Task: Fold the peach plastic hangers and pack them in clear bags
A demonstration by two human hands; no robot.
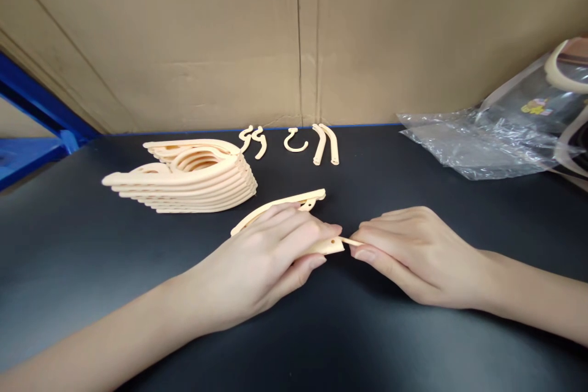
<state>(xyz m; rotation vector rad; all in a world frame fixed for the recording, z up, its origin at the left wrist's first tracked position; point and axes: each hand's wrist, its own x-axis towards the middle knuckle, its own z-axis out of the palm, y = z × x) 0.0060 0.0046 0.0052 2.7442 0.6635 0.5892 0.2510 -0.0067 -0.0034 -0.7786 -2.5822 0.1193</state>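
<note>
A cream plastic folding hanger (331, 247) lies low over the black table, partly hidden under my left hand (271, 254). The fingers of that hand are closed round it. One curved arm of the hanger rises behind my knuckles, and a flat end with a small hole juts out past my fingertips. On the other side, my right hand (418, 257) pinches a slim cream plastic piece (351, 242) between thumb and fingers. Its exposed tip meets or nearly meets the hanger's flat end; most of the piece is hidden in my grip.
Several matching hangers form a stack (206, 180) at the left. Behind my hands lie two small curved hook parts (260, 142), one larger hook (294, 141) and two curved arm pieces (329, 144). A clear plastic bag (487, 141) is at the right. Cardboard (206, 37) stands behind the table.
</note>
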